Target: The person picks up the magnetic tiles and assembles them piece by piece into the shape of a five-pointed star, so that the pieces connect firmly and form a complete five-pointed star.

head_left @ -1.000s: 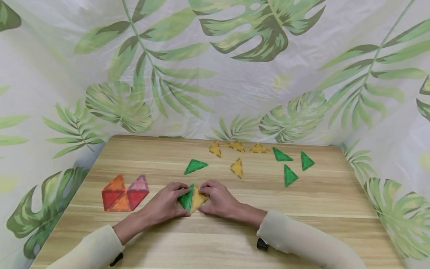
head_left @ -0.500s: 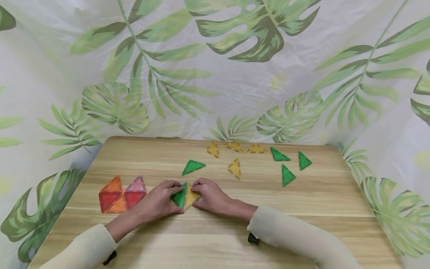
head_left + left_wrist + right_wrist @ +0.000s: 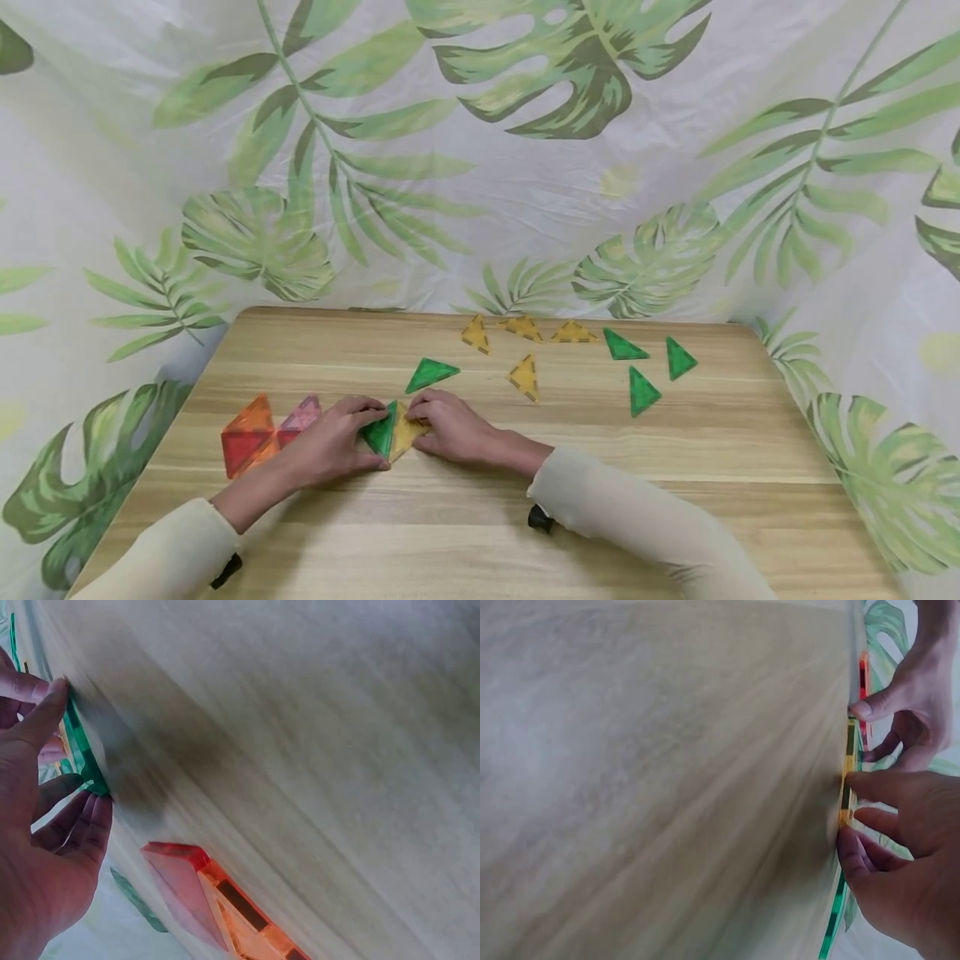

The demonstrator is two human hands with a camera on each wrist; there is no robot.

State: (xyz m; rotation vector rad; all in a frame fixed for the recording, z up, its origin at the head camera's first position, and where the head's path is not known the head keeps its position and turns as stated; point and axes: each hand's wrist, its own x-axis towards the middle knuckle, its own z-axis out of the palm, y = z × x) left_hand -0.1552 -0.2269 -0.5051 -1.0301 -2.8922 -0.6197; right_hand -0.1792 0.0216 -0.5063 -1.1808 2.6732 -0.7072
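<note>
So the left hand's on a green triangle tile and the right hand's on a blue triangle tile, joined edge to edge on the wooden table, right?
Not quite. The tile under the right hand is yellow, not blue, as the head view shows. The rest holds: the left hand grips the green triangular plastic tile, which meets the yellow triangular plastic tile edge to edge on the light wooden table.

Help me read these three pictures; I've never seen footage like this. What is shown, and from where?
No machine here: a person works with two bare hands. The wide picture comes from a head camera looking down on a wooden table. The two blurry side-on pictures come from cameras on each wrist. The left hand holds a green triangle tile; the right hand holds a yellow triangle tile, edge to edge. Beside the left hand lies a red, orange and pink tile cluster. Loose green and yellow triangles lie farther back.
</note>
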